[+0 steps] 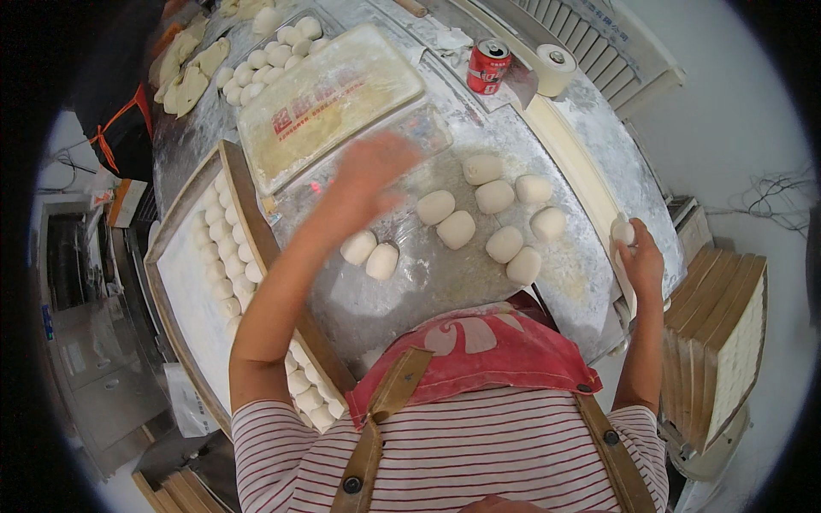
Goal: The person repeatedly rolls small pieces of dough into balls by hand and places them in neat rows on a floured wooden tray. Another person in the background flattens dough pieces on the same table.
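At the right edge of the worktable, my right hand [644,260] has its fingers around a small round dough piece [622,232] at the near end of a long cream-coloured strip [574,141]. My left hand [372,176] is blurred over the table, between the two dough pieces [370,254] near my forearm and a white plastic lid [333,106] with red writing. Whether its fingers hold anything is not visible. Several smooth, rounded white dough pieces [484,195] stand between my hands on the floured metal worktable [423,301].
A wooden-framed tray [253,211] with rows of dough pieces [221,250] lies left, partly behind my left arm. Farther back are a box of dough balls [272,58], flat dough sheets [192,70], a red can [489,66] and a white roll [555,67]. Stacked trays [712,333] stand right.
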Demonstrator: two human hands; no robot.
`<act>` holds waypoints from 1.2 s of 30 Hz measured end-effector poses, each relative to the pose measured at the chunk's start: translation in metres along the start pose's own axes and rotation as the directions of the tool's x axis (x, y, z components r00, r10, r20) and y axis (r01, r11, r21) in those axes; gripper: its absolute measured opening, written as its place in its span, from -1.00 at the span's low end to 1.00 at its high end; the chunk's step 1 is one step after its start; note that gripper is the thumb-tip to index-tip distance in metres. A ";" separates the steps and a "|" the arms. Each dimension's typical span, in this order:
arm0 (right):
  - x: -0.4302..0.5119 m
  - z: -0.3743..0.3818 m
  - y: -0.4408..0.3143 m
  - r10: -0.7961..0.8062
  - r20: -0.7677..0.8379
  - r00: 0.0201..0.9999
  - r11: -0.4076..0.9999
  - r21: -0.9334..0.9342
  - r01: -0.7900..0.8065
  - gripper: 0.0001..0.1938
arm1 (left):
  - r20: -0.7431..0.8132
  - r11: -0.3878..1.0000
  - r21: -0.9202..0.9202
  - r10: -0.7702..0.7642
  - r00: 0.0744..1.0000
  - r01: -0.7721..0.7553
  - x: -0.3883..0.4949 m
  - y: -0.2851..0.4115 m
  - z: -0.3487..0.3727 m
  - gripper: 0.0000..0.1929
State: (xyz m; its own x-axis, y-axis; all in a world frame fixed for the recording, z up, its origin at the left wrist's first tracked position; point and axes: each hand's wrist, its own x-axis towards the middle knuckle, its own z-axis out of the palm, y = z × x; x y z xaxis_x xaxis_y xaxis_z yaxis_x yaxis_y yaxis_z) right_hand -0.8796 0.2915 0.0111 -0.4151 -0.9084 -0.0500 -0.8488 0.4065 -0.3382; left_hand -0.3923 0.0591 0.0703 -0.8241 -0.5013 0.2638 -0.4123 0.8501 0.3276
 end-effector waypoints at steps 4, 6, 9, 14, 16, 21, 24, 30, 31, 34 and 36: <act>-0.005 -0.010 -0.031 -0.036 -0.085 0.996 0.998 0.053 0.041 -0.49 | 0.421 0.985 0.004 0.156 0.893 -0.174 0.008 0.055 0.085 -0.40; -0.007 -0.013 -0.069 -0.158 -0.098 0.982 0.974 0.148 0.172 -0.50 | 0.422 0.996 0.023 0.071 0.904 -0.089 0.007 0.053 0.107 -0.43; -0.023 -0.001 -0.139 -0.353 -0.042 0.935 0.882 0.319 0.348 -0.52 | 0.452 0.999 0.032 -0.017 0.892 0.002 0.011 0.048 0.107 -0.45; -0.046 0.066 -0.214 -0.703 0.204 0.681 0.692 0.414 0.591 -0.50 | 0.397 0.980 -0.125 -0.094 0.913 0.156 0.013 0.030 0.102 -0.42; -0.050 0.089 -0.219 -0.744 0.145 0.653 0.667 0.225 0.710 -0.50 | 0.321 0.910 -0.350 -0.107 0.941 0.223 0.002 0.012 0.085 -0.39; -0.040 0.038 -0.167 -0.486 0.007 0.874 0.804 0.395 0.444 -0.54 | 0.207 0.920 -0.171 -0.317 0.925 0.353 -0.058 -0.012 0.016 -0.33; -0.034 0.022 -0.084 -0.269 -0.184 0.945 0.873 0.368 0.320 -0.57 | 0.225 0.903 0.158 -0.427 0.876 0.399 -0.105 -0.017 0.002 -0.34; -0.052 -0.002 0.037 0.121 -0.264 0.957 0.975 0.210 -0.065 -0.43 | 0.334 0.891 0.105 -0.450 0.828 0.442 -0.153 0.006 0.032 -0.29; -0.058 0.003 0.059 0.121 -0.260 0.958 0.988 0.122 -0.092 -0.37 | 0.310 0.895 0.079 -0.441 0.842 0.439 -0.152 0.009 0.034 -0.26; -0.066 -0.006 0.057 0.366 -0.010 0.930 0.929 0.051 -0.365 -0.14 | 0.246 0.901 0.015 -0.424 0.871 0.434 -0.147 0.020 0.026 -0.20; -0.062 -0.012 0.044 0.390 0.060 0.919 0.915 0.084 -0.394 -0.13 | 0.222 0.907 -0.012 -0.408 0.886 0.421 -0.147 0.017 0.013 -0.17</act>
State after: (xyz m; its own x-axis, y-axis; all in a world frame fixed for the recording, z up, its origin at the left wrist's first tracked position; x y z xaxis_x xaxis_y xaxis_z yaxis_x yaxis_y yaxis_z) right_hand -0.8952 0.3667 0.0107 -0.6924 -0.6824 -0.2342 -0.5860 0.7213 -0.3692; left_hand -0.2835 0.1493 0.0249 -0.6478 -0.7550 -0.1016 -0.7163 0.5582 0.4187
